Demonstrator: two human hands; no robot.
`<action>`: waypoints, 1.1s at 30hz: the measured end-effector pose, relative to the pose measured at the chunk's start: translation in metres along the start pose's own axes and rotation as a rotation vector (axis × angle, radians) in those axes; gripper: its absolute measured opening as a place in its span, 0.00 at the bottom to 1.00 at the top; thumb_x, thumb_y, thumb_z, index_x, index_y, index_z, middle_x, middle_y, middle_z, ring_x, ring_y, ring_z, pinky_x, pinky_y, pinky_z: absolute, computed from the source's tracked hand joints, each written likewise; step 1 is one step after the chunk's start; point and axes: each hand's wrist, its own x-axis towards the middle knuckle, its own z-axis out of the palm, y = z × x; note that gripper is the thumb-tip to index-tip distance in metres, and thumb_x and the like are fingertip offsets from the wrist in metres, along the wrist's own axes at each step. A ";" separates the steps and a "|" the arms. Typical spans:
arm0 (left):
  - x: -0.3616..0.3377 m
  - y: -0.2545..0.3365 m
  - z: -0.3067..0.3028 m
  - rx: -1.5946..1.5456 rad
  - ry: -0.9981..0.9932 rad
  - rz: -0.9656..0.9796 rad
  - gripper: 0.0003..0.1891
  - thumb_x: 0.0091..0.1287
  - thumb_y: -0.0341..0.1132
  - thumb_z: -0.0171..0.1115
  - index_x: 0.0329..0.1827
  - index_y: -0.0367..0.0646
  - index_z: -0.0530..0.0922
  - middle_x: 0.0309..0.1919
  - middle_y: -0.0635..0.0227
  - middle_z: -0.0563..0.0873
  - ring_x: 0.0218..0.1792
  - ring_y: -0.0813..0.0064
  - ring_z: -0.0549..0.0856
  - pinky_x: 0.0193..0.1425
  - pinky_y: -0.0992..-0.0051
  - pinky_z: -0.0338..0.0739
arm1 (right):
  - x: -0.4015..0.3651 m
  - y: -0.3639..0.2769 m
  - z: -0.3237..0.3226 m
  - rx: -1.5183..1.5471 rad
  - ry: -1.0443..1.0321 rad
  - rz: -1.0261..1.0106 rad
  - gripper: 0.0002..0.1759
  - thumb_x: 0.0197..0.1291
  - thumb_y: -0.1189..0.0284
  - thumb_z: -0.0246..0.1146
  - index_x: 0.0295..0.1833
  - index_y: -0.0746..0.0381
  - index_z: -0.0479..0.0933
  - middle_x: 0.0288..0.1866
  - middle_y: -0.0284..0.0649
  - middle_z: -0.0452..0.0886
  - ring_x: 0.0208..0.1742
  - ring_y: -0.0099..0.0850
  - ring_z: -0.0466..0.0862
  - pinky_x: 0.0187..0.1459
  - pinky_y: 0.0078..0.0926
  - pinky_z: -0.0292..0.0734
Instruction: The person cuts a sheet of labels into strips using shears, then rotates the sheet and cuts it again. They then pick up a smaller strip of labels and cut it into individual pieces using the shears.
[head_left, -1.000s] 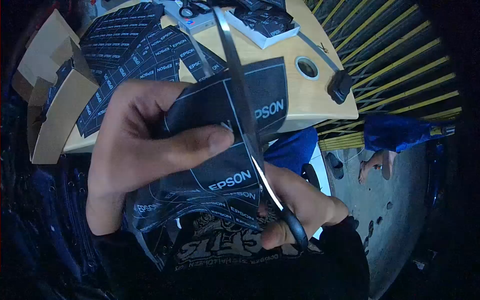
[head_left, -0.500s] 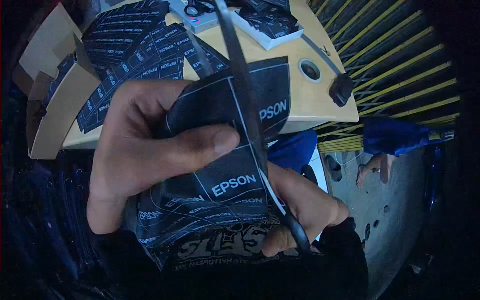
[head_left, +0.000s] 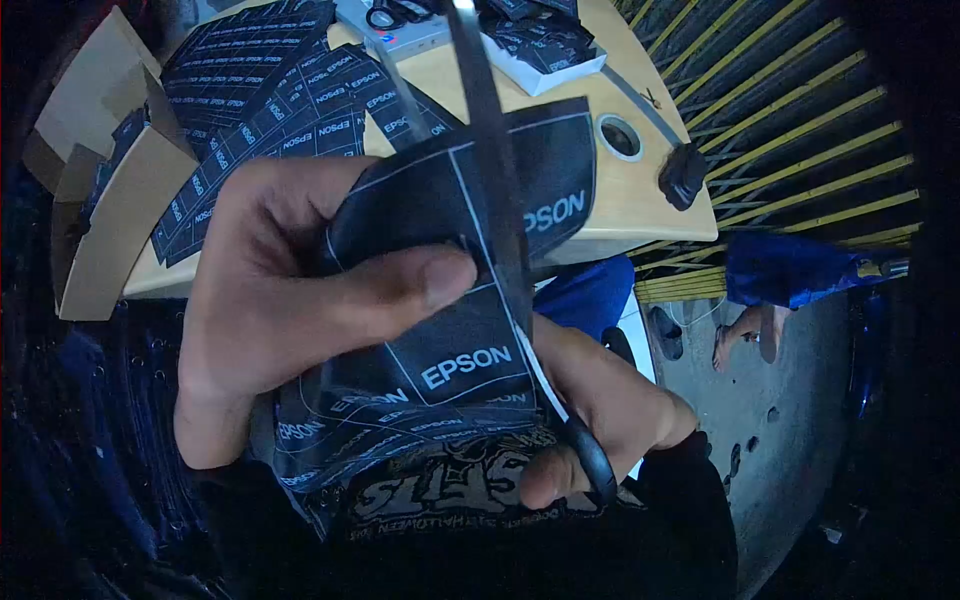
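My left hand (head_left: 310, 300) pinches a black sheet printed with white lines and EPSON lettering (head_left: 450, 330), its thumb flat on the front. My right hand (head_left: 615, 405) grips a pair of scissors (head_left: 495, 160) by the black handles. One long blade lies across the front of the sheet, close to a white printed line; the other shows behind the top edge, so the sheet is between them. The part right of the blade bends away. The sheet's lower end hangs in folds before a dark printed shirt (head_left: 440, 500).
More EPSON sheets (head_left: 280, 120) lie on the wooden table (head_left: 650, 225) beside a cardboard box (head_left: 135, 215). At the back are a second pair of scissors (head_left: 395, 14) and a white box of black pieces (head_left: 545, 70). A person's foot (head_left: 738, 338) shows near the yellow-slatted gate (head_left: 800, 130).
The right-hand flap of the sheet has shifted slightly up and to the right. The front scissor blade has tilted a little to the right. Both hands keep their holds.
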 end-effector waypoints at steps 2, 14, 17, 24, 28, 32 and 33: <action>0.001 0.000 0.003 -0.030 0.008 0.008 0.14 0.42 0.34 0.73 0.30 0.37 0.80 0.27 0.71 0.82 0.28 0.82 0.78 0.36 0.82 0.69 | 0.001 -0.002 -0.001 0.005 -0.003 0.008 0.41 0.49 0.58 0.69 0.60 0.68 0.57 0.47 0.50 0.76 0.47 0.39 0.79 0.49 0.32 0.72; 0.002 -0.002 0.002 0.020 0.006 0.045 0.16 0.42 0.33 0.73 0.32 0.37 0.79 0.28 0.71 0.82 0.30 0.81 0.79 0.37 0.81 0.70 | 0.003 -0.001 -0.004 -0.104 0.015 -0.024 0.41 0.49 0.56 0.69 0.60 0.68 0.58 0.47 0.50 0.76 0.48 0.39 0.79 0.50 0.33 0.72; 0.000 -0.005 0.000 0.015 -0.006 0.070 0.16 0.42 0.33 0.73 0.33 0.37 0.79 0.28 0.71 0.82 0.29 0.81 0.79 0.37 0.81 0.71 | 0.001 -0.001 -0.002 -0.043 0.014 0.030 0.40 0.49 0.57 0.69 0.59 0.68 0.59 0.46 0.50 0.76 0.47 0.39 0.79 0.49 0.32 0.72; 0.004 -0.008 -0.003 0.003 -0.031 0.127 0.16 0.43 0.32 0.72 0.34 0.37 0.79 0.29 0.70 0.82 0.29 0.81 0.79 0.37 0.81 0.71 | 0.004 0.001 -0.003 -0.059 0.018 0.003 0.39 0.49 0.58 0.69 0.59 0.68 0.59 0.43 0.49 0.77 0.45 0.39 0.80 0.47 0.30 0.73; 0.004 -0.010 -0.004 -0.003 -0.046 0.163 0.16 0.43 0.31 0.71 0.35 0.37 0.79 0.29 0.70 0.83 0.29 0.81 0.79 0.38 0.81 0.71 | 0.004 0.003 -0.007 -0.101 -0.004 -0.045 0.42 0.47 0.57 0.70 0.60 0.68 0.58 0.46 0.49 0.76 0.46 0.39 0.79 0.48 0.31 0.72; 0.005 -0.011 -0.003 -0.008 -0.063 0.197 0.16 0.43 0.30 0.71 0.36 0.37 0.79 0.29 0.70 0.83 0.28 0.80 0.79 0.38 0.81 0.72 | 0.004 0.004 -0.005 -0.053 -0.021 0.003 0.43 0.47 0.56 0.70 0.61 0.69 0.57 0.47 0.50 0.76 0.47 0.38 0.79 0.48 0.32 0.72; 0.004 -0.013 -0.005 -0.010 -0.067 0.206 0.16 0.43 0.30 0.71 0.36 0.37 0.79 0.29 0.70 0.83 0.28 0.80 0.79 0.38 0.81 0.72 | 0.004 0.006 -0.005 -0.066 -0.004 -0.031 0.43 0.48 0.57 0.70 0.60 0.69 0.57 0.47 0.50 0.76 0.47 0.38 0.79 0.48 0.32 0.72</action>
